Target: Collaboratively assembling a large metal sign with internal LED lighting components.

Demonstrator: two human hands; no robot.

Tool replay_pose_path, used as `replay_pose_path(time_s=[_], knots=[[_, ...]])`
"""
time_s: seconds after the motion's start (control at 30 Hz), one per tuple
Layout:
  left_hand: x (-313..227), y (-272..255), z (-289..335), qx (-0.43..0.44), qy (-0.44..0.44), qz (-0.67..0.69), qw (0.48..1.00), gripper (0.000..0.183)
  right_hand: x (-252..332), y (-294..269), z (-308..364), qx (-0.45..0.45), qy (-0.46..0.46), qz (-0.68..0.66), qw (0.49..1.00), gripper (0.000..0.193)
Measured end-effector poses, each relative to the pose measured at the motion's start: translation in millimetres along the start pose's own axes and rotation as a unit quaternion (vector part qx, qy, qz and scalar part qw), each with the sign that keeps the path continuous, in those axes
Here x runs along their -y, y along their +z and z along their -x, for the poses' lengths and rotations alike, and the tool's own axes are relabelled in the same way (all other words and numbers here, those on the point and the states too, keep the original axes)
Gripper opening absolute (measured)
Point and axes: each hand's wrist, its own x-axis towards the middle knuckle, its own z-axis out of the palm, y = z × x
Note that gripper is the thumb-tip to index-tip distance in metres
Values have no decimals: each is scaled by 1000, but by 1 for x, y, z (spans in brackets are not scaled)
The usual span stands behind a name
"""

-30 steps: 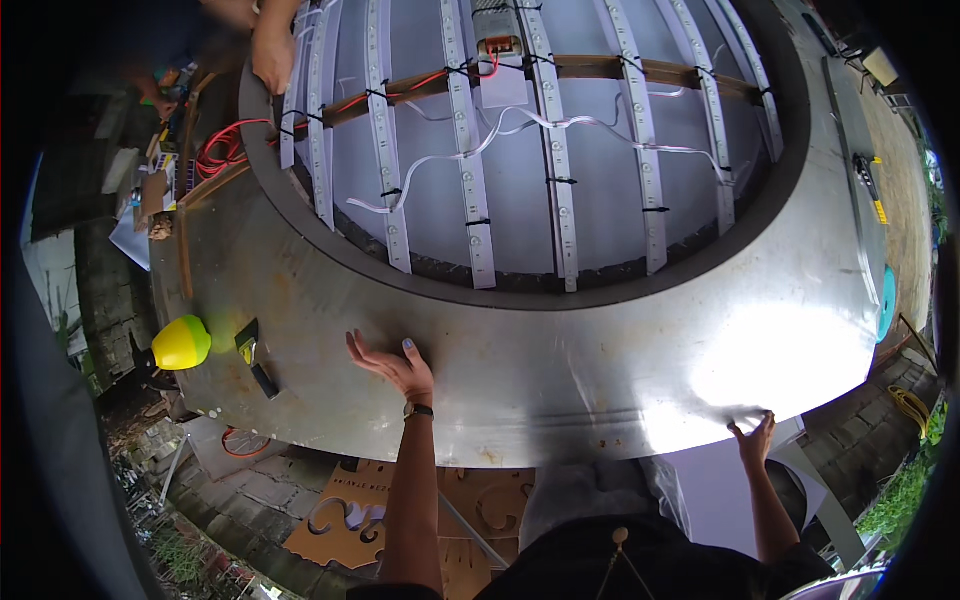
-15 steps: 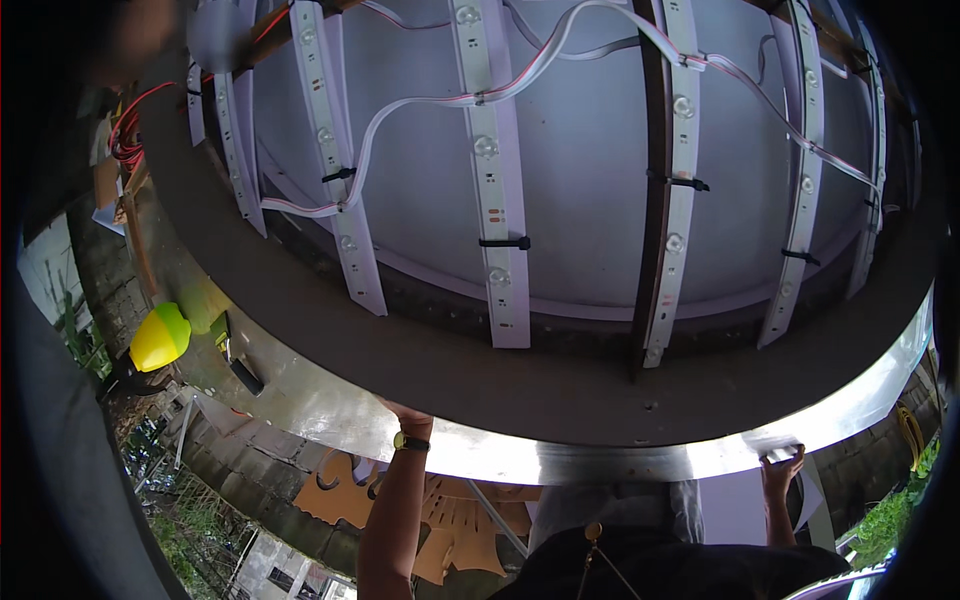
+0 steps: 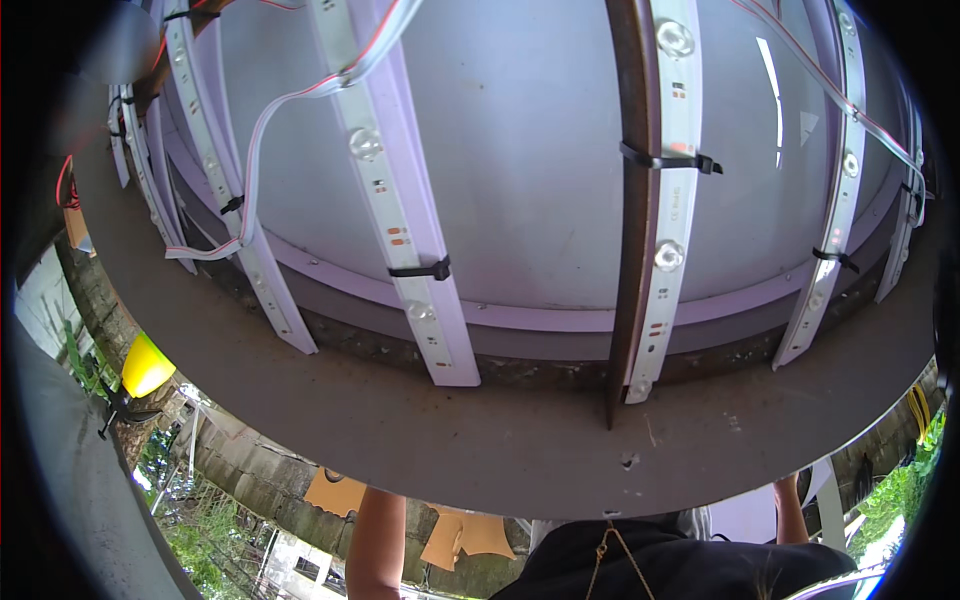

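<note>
A large round, grey-brown metal frame [image 3: 500, 440] fills most of the view, tilted close in front of me. Slats carrying LED strips [image 3: 660, 255] run across its pale inside. Black cable ties [image 3: 418, 269] fasten the strips, and a white ribbon cable with a red edge [image 3: 262, 130] links them. My left forearm [image 3: 377, 535] reaches up behind the frame's near rim, left of the middle. My right forearm [image 3: 790, 512] goes up behind the same rim, farther right. The rim hides both hands, so their fingers do not show.
Brown cut-out boards [image 3: 466, 540] lie below the rim. A rounded yellow object [image 3: 148, 367] sits at the left, with red wires [image 3: 66, 180] farther up. Yellow cable [image 3: 918, 410] hangs at the right edge. Stone paving [image 3: 235, 455] and green plants [image 3: 200, 535] lie beyond.
The frame has come closer and tilted, so its shiny metal side no longer shows. Both hands, seen earlier on that side, are now hidden behind the rim.
</note>
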Motion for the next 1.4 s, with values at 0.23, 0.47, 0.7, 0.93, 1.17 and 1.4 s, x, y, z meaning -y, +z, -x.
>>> replay_pose_path(time_s=[0.23,0.47,0.7,0.93,1.17,1.4], knots=[[22,-54,21,11,-24,-30,999,82,-58,7,-10,73,21,-46,996,69],[27,-58,24,16,-51,-50,997,82,-70,13,-29,132,39,-93,986,63],[26,-43,29,30,-79,-31,996,82,-41,-5,-16,153,73,-143,975,58],[25,-21,23,32,-87,-7,996,82,35,-14,2,-4,-29,-18,999,112],[17,11,4,38,-61,27,997,81,68,-21,12,-32,-34,-67,997,118],[-9,39,-13,30,-41,35,998,81,80,-26,13,-47,-7,-118,992,122]])
